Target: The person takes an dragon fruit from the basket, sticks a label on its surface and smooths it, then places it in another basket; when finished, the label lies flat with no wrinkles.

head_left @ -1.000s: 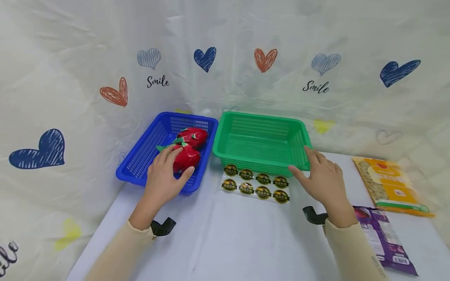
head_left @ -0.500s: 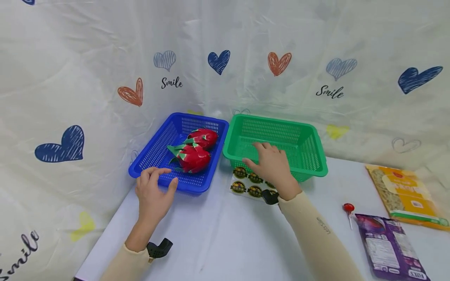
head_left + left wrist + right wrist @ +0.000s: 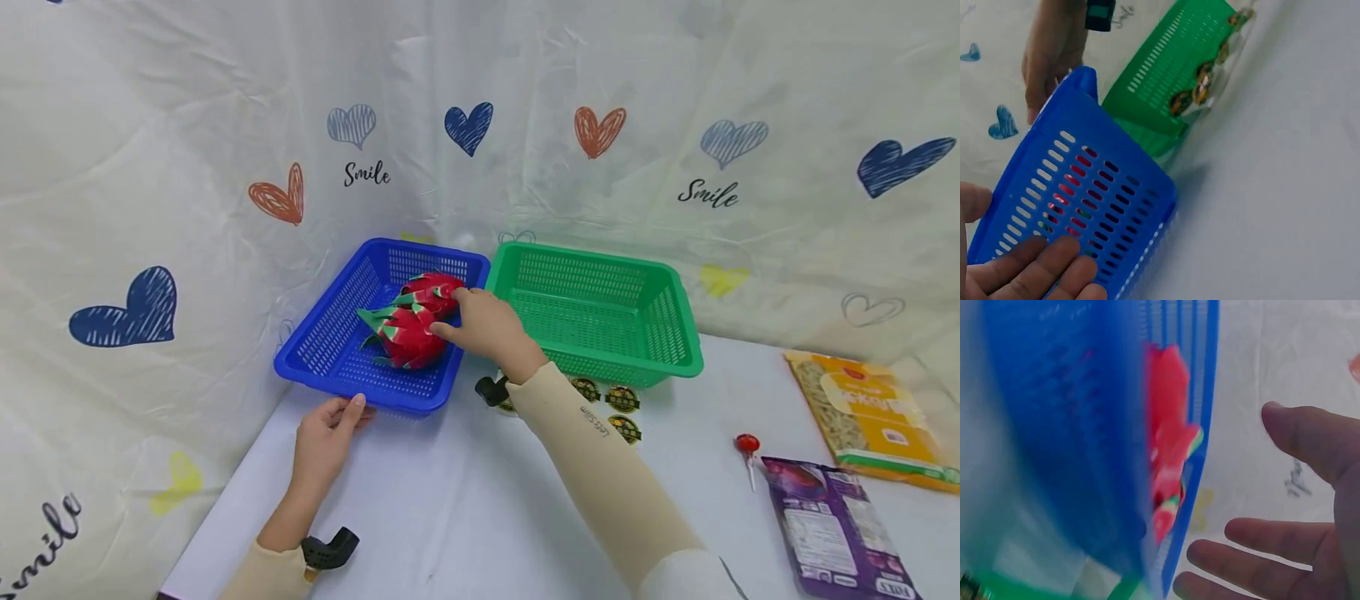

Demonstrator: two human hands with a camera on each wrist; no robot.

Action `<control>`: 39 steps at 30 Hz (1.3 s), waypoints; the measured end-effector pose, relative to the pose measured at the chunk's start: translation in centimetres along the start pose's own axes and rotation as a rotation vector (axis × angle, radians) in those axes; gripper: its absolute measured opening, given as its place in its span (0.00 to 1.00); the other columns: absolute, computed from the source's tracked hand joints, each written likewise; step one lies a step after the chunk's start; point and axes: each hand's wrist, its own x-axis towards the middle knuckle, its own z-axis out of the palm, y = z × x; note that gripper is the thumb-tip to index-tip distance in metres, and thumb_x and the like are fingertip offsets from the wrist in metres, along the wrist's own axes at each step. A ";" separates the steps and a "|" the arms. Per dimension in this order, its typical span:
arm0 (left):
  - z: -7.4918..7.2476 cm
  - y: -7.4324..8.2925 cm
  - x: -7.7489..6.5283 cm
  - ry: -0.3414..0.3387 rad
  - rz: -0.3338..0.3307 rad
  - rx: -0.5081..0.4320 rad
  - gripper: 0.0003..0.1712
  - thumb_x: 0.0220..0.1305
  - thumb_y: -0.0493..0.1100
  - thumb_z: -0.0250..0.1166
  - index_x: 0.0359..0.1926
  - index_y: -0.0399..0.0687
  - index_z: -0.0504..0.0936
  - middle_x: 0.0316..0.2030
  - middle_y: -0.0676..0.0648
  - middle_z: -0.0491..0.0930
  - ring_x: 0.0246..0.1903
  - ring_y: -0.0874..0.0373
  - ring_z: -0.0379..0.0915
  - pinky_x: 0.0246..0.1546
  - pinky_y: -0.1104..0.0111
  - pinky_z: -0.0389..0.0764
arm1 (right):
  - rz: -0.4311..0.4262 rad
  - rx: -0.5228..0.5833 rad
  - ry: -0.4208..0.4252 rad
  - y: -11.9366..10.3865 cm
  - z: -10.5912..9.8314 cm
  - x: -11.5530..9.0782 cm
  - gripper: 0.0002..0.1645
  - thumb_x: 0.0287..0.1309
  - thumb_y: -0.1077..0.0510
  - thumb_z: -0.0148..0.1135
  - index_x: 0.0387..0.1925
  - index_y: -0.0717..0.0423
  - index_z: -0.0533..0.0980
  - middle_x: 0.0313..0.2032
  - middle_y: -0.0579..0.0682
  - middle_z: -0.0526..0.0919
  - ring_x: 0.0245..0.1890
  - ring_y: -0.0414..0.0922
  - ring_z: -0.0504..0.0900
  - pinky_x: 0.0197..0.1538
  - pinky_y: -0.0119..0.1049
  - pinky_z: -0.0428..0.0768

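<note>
Right grip (image 3: 487,325): released, thumb and fingers spread, holding nothing. It stands over the right rim of the blue plastic basket (image 3: 341,358). The near dragon fruit (image 3: 412,337) lies just beyond the thumb, and the far dragon fruit (image 3: 431,293) lies just beyond the fingers; contact with either cannot be confirmed. Both fruits rest inside the blue basket, side by side.

Left grip (image 3: 322,437): thumb at the front rim of the blue basket, fingers at the outer wall below it. Whether it clamps the rim cannot be told.

Other items: the green plastic basket (image 3: 585,321) stands immediately right of the right grip. A sheet of round stickers (image 3: 623,400) lies on the surface (image 3: 480,517), partly hidden under the right forearm. A red lollipop (image 3: 747,444) and a purple packet (image 3: 832,525) lie well apart, to the right of both grips.

Status (judged): early stage. The right grip is positioned at the fruits; neither fruit is lifted. Securing one remains to be done.
</note>
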 end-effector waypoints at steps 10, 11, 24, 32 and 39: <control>0.3 0.3 1.1 -0.205 -0.381 -0.692 0.24 0.81 0.49 0.56 0.63 0.34 0.68 0.38 0.51 0.89 0.44 0.57 0.89 0.52 0.65 0.88 | 0.023 0.049 -0.091 -4.3 1.5 3.6 0.25 0.63 0.39 0.71 0.41 0.57 0.82 0.33 0.53 0.87 0.37 0.47 0.85 0.46 0.40 0.87; 0.4 0.4 1.1 -0.205 -0.397 -0.731 0.22 0.81 0.47 0.56 0.63 0.34 0.68 0.38 0.51 0.89 0.44 0.57 0.89 0.52 0.65 0.88 | 0.031 0.037 -0.094 -4.4 1.7 3.8 0.25 0.62 0.39 0.71 0.41 0.57 0.82 0.34 0.53 0.87 0.37 0.47 0.85 0.47 0.40 0.87; 0.4 0.9 1.3 -0.168 -0.469 -0.808 0.19 0.79 0.44 0.59 0.62 0.40 0.66 0.35 0.53 0.90 0.38 0.60 0.90 0.48 0.67 0.89 | 0.090 -0.127 -0.065 -7.2 4.0 5.2 0.37 0.51 0.38 0.80 0.56 0.53 0.82 0.54 0.52 0.87 0.50 0.51 0.88 0.55 0.47 0.88; 0.5 0.8 1.3 -0.166 -0.447 -0.812 0.14 0.78 0.42 0.60 0.56 0.42 0.70 0.33 0.52 0.90 0.36 0.60 0.90 0.46 0.67 0.90 | 0.082 -0.312 -0.014 -8.0 4.5 5.8 0.40 0.48 0.35 0.81 0.59 0.48 0.81 0.55 0.50 0.87 0.51 0.48 0.88 0.58 0.46 0.87; 0.3 0.8 1.3 -0.161 -0.442 -0.795 0.18 0.78 0.43 0.60 0.60 0.39 0.68 0.34 0.52 0.90 0.36 0.61 0.90 0.46 0.67 0.89 | 0.064 -0.277 0.016 -7.8 4.9 6.0 0.37 0.49 0.36 0.81 0.57 0.49 0.83 0.54 0.50 0.87 0.49 0.48 0.89 0.54 0.45 0.89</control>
